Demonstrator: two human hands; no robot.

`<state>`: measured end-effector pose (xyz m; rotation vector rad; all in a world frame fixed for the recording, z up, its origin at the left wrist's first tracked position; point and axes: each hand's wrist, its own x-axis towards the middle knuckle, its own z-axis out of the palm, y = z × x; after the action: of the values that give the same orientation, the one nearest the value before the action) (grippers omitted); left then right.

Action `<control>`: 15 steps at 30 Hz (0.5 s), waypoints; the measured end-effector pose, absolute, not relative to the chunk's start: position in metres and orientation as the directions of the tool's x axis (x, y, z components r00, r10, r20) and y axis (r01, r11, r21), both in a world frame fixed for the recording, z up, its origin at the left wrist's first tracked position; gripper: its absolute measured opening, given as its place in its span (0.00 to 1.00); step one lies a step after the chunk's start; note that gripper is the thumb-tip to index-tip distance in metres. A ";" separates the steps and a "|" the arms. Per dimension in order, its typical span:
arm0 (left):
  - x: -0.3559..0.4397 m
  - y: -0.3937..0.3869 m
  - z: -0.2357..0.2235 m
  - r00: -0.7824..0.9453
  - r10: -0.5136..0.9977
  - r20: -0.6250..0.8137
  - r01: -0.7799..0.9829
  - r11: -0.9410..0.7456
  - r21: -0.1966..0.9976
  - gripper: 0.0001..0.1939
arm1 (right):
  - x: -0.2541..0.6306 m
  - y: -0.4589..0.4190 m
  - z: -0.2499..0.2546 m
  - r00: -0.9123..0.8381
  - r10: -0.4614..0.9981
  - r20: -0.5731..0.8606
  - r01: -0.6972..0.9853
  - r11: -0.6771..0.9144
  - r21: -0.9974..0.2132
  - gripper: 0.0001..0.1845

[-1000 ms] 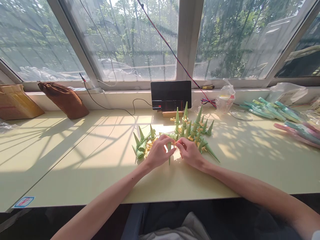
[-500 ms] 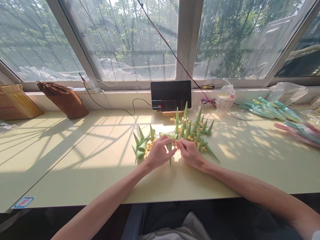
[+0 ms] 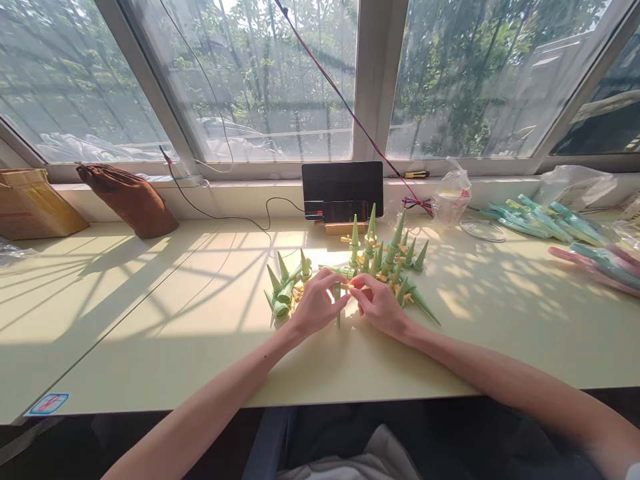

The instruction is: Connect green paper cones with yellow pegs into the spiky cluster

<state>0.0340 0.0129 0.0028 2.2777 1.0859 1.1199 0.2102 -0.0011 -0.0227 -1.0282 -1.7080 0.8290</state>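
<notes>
Centrally, near side of tablet [image 3: 343, 183], over worktop [image 3: 425, 373]: 2 pcs. in hand.

Cone [image 3: 339, 310], green, qty 1. Set between the hands, within curl of L fingers; tip toward wearer, long axis approx. straight out from tablet. L hand [image 3: 317, 300] is nearer: index & thumb bent round it, apparently grasping; exact contact pts. hidden.

Peg [image 3: 347, 286], yellow, qty 1. Pinched by R hand [image 3: 376, 302], thumb vs. index. Lies by cone's wide end, R side; long axis approx. crosswise to tablet, i.e. about square to cone. Touching or inserted: can't tell, too small.

L lot [image 3: 283, 267], cones: near side of tablet, to L; some upright, some lying, w/ loose pegs [image 3: 297, 291] beside L hand.

R lot [image 3: 396, 233], cones: near side of tablet, to R; mostly upright, several w/ yellow pcs. attached; incl. 1 long cone [image 3: 424, 305] lying, tip toward wearer.

Misc.: phone [image 3: 345, 211], at tablet front; pouch [image 3: 127, 200], well L of tablet; bagged cup [image 3: 450, 198], R of tablet; wrapped packs [image 3: 545, 220], far R of same.
</notes>
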 end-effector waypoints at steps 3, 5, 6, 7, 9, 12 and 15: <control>0.034 0.012 0.002 0.391 0.779 0.490 0.468 -0.627 0.623 0.07 | 0.210 -0.001 -0.022 -0.211 0.903 0.373 0.260 0.420 -0.869 0.11; 0.034 0.012 0.002 0.396 0.781 0.483 0.465 -0.625 0.627 0.07 | 0.210 -0.001 -0.021 -0.213 0.905 0.369 0.263 0.417 -0.870 0.12; 0.034 0.012 0.002 0.399 0.782 0.480 0.464 -0.623 0.630 0.07 | 0.210 -0.001 -0.021 -0.212 0.906 0.367 0.269 0.415 -0.869 0.12; 0.034 0.013 0.002 0.400 0.783 0.476 0.463 -0.622 0.632 0.08 | 0.210 -0.001 -0.020 -0.210 0.907 0.365 0.277 0.413 -0.867 0.12; 0.034 0.013 0.003 0.400 0.786 0.471 0.464 -0.617 0.635 0.08 | 0.210 -0.001 -0.019 -0.208 0.908 0.364 0.292 0.413 -0.863 0.12; 0.034 0.013 0.003 0.400 0.791 0.464 0.469 -0.611 0.638 0.08 | 0.211 -0.002 -0.019 -0.210 0.909 0.359 0.309 0.410 -0.858 0.11; 0.033 0.013 0.003 0.399 0.791 0.463 0.469 -0.611 0.638 0.08 | 0.211 -0.001 -0.020 -0.210 0.911 0.355 0.319 0.407 -0.856 0.11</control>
<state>0.0333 0.0127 0.0032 2.2544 1.0822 1.0744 0.2114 -0.0009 -0.0197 -1.0755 -1.7436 0.8063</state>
